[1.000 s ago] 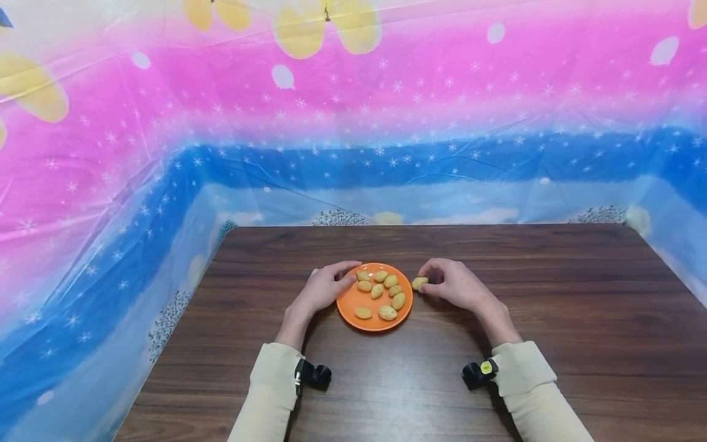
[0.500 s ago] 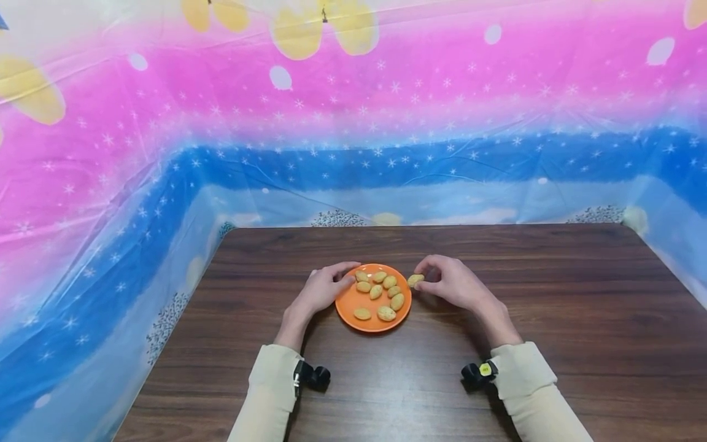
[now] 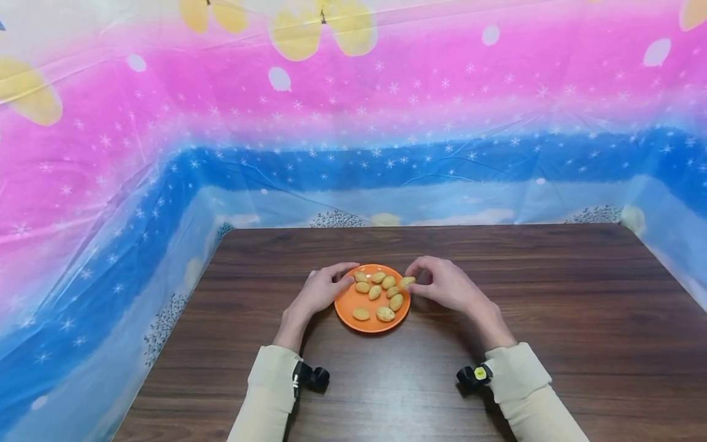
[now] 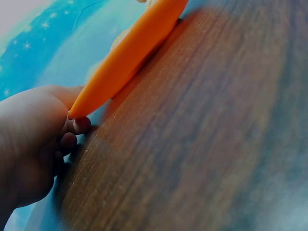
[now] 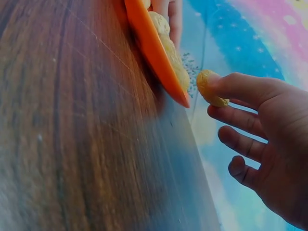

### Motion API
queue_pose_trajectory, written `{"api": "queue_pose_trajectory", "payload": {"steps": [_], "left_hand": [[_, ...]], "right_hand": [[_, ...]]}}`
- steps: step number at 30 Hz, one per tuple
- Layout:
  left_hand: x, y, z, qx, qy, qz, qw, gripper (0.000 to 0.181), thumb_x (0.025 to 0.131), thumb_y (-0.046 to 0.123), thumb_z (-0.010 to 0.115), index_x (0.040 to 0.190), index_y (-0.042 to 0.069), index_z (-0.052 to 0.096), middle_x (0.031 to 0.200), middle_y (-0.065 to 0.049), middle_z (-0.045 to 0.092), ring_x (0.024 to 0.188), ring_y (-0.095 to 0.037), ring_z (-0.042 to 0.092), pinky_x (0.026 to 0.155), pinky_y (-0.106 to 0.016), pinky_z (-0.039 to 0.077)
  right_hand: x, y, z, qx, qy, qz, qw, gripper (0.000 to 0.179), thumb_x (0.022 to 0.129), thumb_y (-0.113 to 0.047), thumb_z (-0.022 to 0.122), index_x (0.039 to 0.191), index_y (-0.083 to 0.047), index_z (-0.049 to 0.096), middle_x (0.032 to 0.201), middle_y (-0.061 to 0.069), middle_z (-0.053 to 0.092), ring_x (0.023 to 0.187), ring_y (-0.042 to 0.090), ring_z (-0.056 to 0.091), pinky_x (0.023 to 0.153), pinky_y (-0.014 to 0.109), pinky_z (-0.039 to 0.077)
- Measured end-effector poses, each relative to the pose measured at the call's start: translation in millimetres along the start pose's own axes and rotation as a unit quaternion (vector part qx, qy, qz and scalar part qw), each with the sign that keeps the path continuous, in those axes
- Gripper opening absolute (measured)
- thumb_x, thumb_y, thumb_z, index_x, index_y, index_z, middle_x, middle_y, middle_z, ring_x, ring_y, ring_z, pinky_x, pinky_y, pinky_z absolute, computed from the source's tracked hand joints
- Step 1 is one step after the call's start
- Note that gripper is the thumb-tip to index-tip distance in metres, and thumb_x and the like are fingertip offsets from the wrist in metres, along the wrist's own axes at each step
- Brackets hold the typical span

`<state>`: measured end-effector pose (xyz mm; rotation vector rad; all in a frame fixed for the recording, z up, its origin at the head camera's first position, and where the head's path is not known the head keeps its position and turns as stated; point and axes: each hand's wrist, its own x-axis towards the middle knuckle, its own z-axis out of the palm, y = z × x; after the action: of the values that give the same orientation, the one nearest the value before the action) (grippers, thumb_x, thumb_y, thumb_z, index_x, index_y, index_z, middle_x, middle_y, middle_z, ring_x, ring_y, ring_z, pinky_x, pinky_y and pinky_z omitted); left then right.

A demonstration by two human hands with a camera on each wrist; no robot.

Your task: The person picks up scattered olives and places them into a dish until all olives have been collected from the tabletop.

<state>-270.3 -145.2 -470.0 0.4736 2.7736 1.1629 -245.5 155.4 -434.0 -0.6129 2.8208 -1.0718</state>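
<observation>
An orange plate [image 3: 353, 319] sits on the dark wooden table, with several tan, rough-shelled peanuts [image 3: 385, 314] spread over it. My left hand [image 3: 320, 290] holds the plate at its left rim; in the left wrist view the thumb lies over the edge and fingertips [image 4: 82, 125] curl below it. Between thumb and index finger, my right hand [image 3: 450, 285] pinches one peanut [image 5: 208, 88]. In the head view that peanut overlaps the plate's right rim. The right wrist view shows it just off the rim, the other fingers spread apart.
The brown table [image 3: 580, 319] reaches well beyond the plate on both sides. A pink and blue printed cloth [image 3: 353, 166] hangs behind and around it. Black cameras [image 3: 316, 379] are strapped on both wrists, over cream sleeves [image 3: 273, 374].
My right hand has moved left with the peanut, from beside the plate to over its right rim. The left hand keeps its hold on the plate.
</observation>
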Motion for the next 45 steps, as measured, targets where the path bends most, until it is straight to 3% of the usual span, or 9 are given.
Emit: {"api": "queue_pose_trajectory", "payload": {"steps": [13, 24, 45], "left_hand": [[0.0, 2.2, -0.6, 0.007, -0.002, -0.004, 1.0, 0.038, 0.104, 0.033, 0.058, 0.142, 0.032, 0.06, 0.074, -0.002, 0.053, 0.066, -0.022, 0.043, 0.086, -0.042, 0.026], [-0.2, -0.5, -0.8, -0.001, -0.004, -0.009, 1.0, 0.038, 0.104, 0.033, 0.057, 0.142, 0.033, 0.059, 0.075, -0.003, 0.053, 0.068, -0.022, 0.044, 0.086, -0.042, 0.026], [0.5, 0.3, -1.9, 0.006, -0.008, -0.008, 0.9999, 0.039, 0.104, 0.034, 0.058, 0.142, 0.032, 0.059, 0.074, -0.002, 0.053, 0.067, -0.021, 0.042, 0.084, -0.041, 0.026]], "right_hand": [[6.0, -12.6, 8.7, -0.008, -0.018, -0.029, 0.9994, 0.022, 0.091, -0.028, 0.077, 0.111, -0.02, 0.071, 0.094, -0.006, 0.065, 0.077, 0.012, 0.06, 0.065, 0.034, 0.05], [17.2, -27.9, 20.1, -0.044, -0.036, -0.061, 0.9965, 0.018, 0.091, -0.031, 0.077, 0.106, -0.022, 0.07, 0.093, -0.009, 0.064, 0.073, 0.013, 0.055, 0.064, 0.033, 0.046], [26.4, -40.0, 39.3, -0.067, -0.06, -0.086, 0.9922, 0.016, 0.09, -0.03, 0.079, 0.103, -0.024, 0.071, 0.093, -0.014, 0.065, 0.085, 0.01, 0.061, 0.079, 0.034, 0.05]]}}
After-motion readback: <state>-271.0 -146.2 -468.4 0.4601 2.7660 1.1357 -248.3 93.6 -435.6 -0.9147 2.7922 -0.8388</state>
